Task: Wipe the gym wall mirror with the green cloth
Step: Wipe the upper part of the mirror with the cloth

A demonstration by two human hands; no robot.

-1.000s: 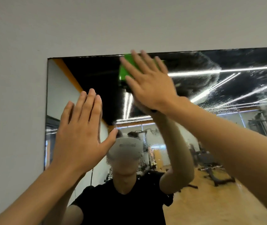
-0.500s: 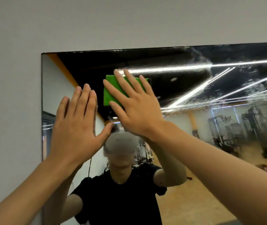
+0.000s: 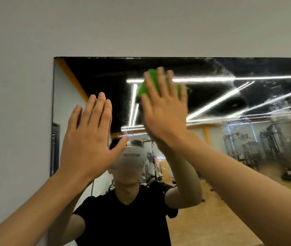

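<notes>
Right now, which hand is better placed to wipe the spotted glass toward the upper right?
The right hand. Its straight fingers press the green cloth flat against the mirror, on the side nearer the spotted patch. The left hand is open, holds no cloth, and sits nearer the mirror's left edge.

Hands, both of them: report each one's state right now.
Left hand: open, fingers straight, holding nothing.
Right hand: open, straight fingers pressing the green cloth against the mirror.
</notes>
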